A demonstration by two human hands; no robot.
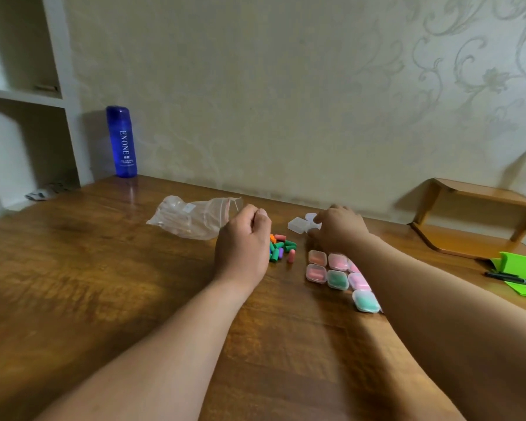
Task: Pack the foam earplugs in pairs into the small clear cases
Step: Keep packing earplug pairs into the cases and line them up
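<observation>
A small pile of loose foam earplugs (282,249), green, pink, orange and purple, lay on the brown wooden table (104,268) between the hands. Closed small clear plastic cases (334,270) holding pink and green pairs sat in rows just to its right. The left hand (243,241) hung over the pile's left edge with fingers curled, contents hidden, while the right hand (339,229) touched empty clear cases (297,224) behind the rows, grip not discernible; a crumpled clear zip bag (189,218) lay beyond the left hand.
</observation>
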